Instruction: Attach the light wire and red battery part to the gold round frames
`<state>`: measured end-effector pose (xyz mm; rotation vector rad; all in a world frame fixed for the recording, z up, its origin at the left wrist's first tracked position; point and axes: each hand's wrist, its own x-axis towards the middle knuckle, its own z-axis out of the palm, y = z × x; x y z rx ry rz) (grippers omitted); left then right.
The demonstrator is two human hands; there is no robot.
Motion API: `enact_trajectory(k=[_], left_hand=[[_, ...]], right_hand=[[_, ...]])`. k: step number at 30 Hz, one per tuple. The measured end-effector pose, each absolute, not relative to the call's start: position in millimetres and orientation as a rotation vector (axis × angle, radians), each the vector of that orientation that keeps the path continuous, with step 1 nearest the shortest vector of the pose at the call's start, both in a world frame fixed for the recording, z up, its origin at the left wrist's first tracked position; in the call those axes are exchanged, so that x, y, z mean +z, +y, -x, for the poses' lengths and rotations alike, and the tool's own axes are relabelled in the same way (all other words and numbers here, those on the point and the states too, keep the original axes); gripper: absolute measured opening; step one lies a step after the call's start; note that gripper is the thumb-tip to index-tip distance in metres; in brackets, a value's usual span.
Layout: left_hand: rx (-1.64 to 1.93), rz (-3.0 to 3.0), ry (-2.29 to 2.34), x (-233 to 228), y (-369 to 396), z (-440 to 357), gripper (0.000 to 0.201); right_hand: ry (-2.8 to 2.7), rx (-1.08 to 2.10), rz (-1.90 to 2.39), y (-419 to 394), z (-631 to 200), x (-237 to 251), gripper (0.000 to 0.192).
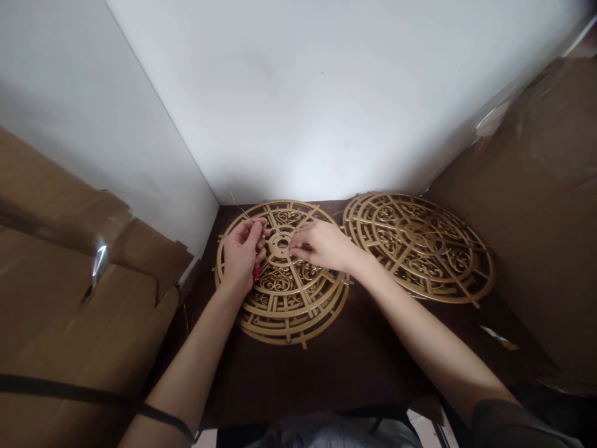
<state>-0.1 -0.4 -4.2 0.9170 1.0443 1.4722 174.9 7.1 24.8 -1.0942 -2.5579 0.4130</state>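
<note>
My left hand [242, 252] is closed over the left side of a stack of gold openwork discs [293, 323]. Out of its grip, below the fingers, shows a red handle [256, 272]; the rest of that tool is hidden. From the same fingertips a thin wire-like strand [241, 208] runs up and to the left. My right hand [319, 244] is bent over the hub [281, 244] of the top disc, thumb and fingers pinched together beside the centre hole. Whatever lies between those fingertips is too small to tell.
To the right lies a second stack of gold openwork discs [420, 239] with loose wire on it. A small pale strip [498, 336] rests on the dark tabletop [298, 379]. Cardboard stands at left [69, 261] and right [527, 205]; a white wall [321, 112] rises behind.
</note>
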Motion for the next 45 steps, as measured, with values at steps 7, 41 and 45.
enact_trajectory(k=[7, 41, 45], left_hand=[[1.471, -0.915, 1.043, -2.5, -1.6, -0.7, 0.023], [1.463, -0.937, 1.066, 0.1, -3.4, -2.9, 0.022], [1.462, -0.943, 1.068, -0.2, -3.7, -3.0, 0.022]], right_hand=[[-2.563, 0.136, 1.413, -0.5, -168.3, 24.7, 0.019], [-2.32, 0.159, 1.639, 1.2, -159.8, 11.4, 0.021], [-2.382, 0.11, 1.623, -3.5, -156.4, 15.4, 0.025]])
